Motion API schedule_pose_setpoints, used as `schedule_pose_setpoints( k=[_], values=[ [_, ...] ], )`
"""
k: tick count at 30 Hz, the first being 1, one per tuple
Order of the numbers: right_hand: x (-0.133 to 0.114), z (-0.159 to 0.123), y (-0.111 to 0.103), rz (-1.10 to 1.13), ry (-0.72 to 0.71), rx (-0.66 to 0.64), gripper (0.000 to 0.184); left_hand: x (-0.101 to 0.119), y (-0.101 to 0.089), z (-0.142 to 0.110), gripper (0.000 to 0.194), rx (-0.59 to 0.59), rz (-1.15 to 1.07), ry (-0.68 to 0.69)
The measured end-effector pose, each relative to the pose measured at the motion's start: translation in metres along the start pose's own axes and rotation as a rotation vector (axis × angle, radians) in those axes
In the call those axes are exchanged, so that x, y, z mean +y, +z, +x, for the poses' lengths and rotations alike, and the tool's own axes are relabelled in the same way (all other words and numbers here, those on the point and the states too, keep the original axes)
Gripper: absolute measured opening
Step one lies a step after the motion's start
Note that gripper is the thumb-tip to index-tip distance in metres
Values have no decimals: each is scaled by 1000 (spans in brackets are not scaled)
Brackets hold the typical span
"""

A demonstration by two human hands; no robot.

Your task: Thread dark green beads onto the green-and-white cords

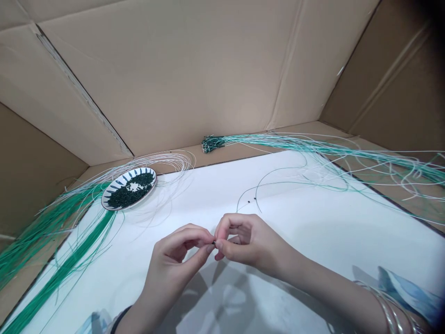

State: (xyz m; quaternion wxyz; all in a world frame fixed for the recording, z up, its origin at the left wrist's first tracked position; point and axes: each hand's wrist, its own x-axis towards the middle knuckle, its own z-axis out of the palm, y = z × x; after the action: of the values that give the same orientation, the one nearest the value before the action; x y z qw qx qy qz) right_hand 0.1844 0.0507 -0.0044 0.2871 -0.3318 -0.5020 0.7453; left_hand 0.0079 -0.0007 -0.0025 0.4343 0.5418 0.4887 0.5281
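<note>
Hands are together near the centre of the view: the left hand (172,262) and right hand (250,243) are raised over the worktop (313,241), their thumbs and forefingers closed from either side on one small dark bead (213,242).

We record a cardboard box (174,69) walling the far, left and right sides of the white worktop. A long bundle of green wire (59,241) lies at left, running from the far left toward the near edge. A second bundle of green and white strands (330,148) stretches along the far right, its gathered dark green end (212,144) at far centre. At far left, a blue-and-white plate (107,200) holds a heap of dark green beads (130,197). A single loose strand (278,174) lies right of centre, carrying two dark beads (247,202) just beyond the hands. Silver bangles (391,315) circle the right wrist, and a dark band (122,315) circles the left.

We judge the bead light, hard and slippery, and easily dropped. It is best held at opposite sides between the fingertip pads. We cannot confirm a hole in it, or any strand through it.
</note>
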Motion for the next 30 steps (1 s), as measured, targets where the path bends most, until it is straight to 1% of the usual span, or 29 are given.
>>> schedule_pose_setpoints(
  k=[2, 5, 7, 8, 12, 15, 19, 24, 27, 30],
  values=[
    [0, 0, -1, -18, -12, -3, 23, -2, -4, 2, 15, -29, 2, -47],
    [0, 0, -3, -61, -45, 0, 26, -6, -10, 5, 4, -13, -60, -248],
    [0, 0, -3, -104, -71, 17, 27, -10, -11, 8, 7, 9, -102, -357],
    [1, 0, -3, -139, -95, 30, 26, -11, -12, 9, 11, 7, -114, -385],
    [4, 1, -4, -296, -222, 90, 20, -14, -11, 12, 19, -9, -122, -443],
    [7, 3, -6, -374, -290, 115, 14, -12, -9, 14, 20, -17, -97, -477],
    [10, 5, -9, -474, -358, 113, 12, -9, -8, 13, 22, -51, -50, -500],
    [11, 6, -7, -492, -334, 103, 10, -11, -8, 12, 24, -71, -1, -477],
    [12, 6, -3, -473, -326, 149, 9, -12, -8, 11, 22, -75, 31, -456],
    [12, 6, 0, -426, -321, 181, 11, -11, -8, 12, 20, -68, 53, -402]
  ],
)
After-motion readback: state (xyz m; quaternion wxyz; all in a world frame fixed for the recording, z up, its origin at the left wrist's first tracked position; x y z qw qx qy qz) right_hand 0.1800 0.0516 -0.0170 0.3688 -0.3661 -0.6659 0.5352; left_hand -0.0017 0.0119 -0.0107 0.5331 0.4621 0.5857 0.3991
